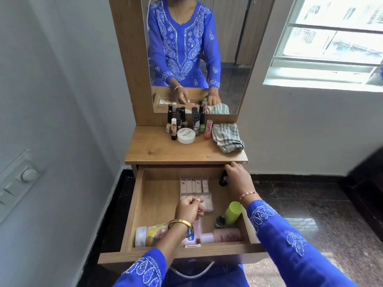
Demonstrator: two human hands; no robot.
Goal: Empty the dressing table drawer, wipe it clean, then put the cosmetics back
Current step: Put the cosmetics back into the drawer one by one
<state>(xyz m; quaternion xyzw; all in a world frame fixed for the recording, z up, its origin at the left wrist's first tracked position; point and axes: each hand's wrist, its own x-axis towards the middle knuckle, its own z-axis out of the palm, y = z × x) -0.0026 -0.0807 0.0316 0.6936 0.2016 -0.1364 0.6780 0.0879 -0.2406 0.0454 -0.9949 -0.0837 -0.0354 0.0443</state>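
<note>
With the drawer filling the lower centre of the frame, the left hand is pinching the clear case while the right hand is seemingly curling round a dark bottle, best lifted upright onto the desk.

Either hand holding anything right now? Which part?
Right hand grips a small dark bottle near its top. Left hand hovers curled above the clear case; a hold cannot be told.
</note>
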